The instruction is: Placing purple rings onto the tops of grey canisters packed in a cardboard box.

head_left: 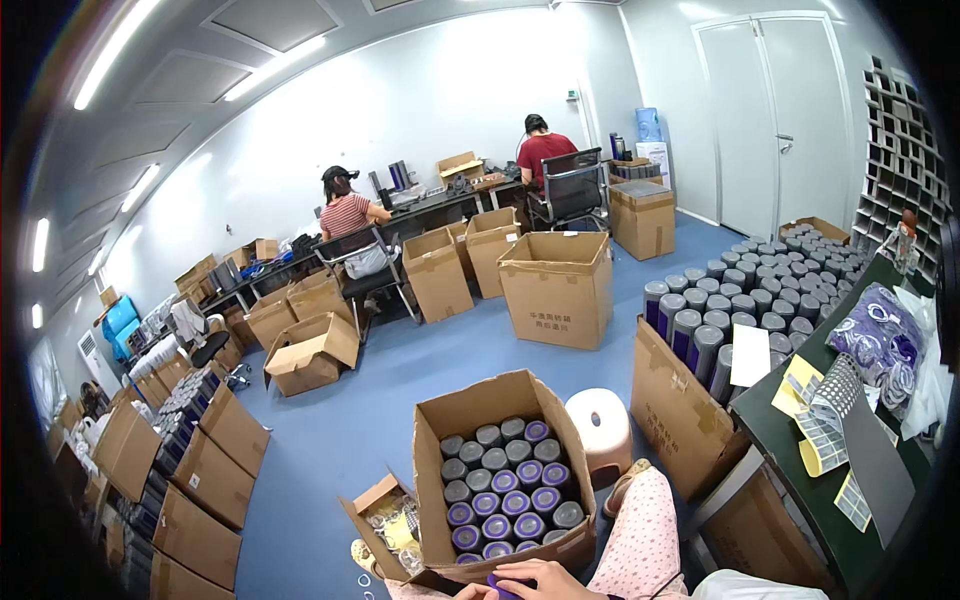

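At the bottom edge, my right hand [545, 577] curls its fingers over a small purple thing [503, 588], cut off by the picture's edge, so its kind cannot be made out. My left hand [476, 593] shows only in part beside it, its fingertips against the purple thing. Just beyond both hands stands an open cardboard box [428, 420]. Packed upright in it are several dark cylinders with grey round tops; some, mostly nearer and to the right, carry a purple ring [495, 527] on top, and others have a plain grey top [453, 446].
Left of the box lies a small carton [375, 497] of rings and scraps. A white stool [600, 425] stands right of it. Many grey-capped cylinders [760, 290] stand behind cardboard at right, beside a dark table [905, 455] with yellow sheets. Two people [350, 215] sit working at far benches.
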A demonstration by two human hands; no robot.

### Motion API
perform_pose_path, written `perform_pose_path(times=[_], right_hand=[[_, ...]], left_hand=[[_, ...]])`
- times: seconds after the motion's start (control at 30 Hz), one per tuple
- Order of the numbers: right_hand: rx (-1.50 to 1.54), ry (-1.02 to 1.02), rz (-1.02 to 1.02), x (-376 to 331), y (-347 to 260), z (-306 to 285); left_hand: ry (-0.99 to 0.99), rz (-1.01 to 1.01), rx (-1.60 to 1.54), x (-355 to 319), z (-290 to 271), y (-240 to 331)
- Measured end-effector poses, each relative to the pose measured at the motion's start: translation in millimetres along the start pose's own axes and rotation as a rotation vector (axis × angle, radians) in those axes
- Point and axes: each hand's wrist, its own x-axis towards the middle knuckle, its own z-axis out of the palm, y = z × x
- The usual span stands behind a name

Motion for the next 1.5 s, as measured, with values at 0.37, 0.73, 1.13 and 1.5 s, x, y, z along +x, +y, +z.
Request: perform_pose_path(times=[0.37,0.73,1.13,1.5], right_hand=[[0.233,-0.147,0.272,-3,7,6],[0.267,-0.174,0.194,-1,4,2],[0.242,-0.103,0.159,-3,-2,8],[0.315,-0.023,0.177,1,3,3]], left_hand=[[0.033,0.019,-0.095,-1,0,-3],[0.1,-0.028,-0.057,4,-3,-26],[0.142,-0.07,-0.01,4,0,-16],[0.128,-0.063,0.08,1,7,5]])
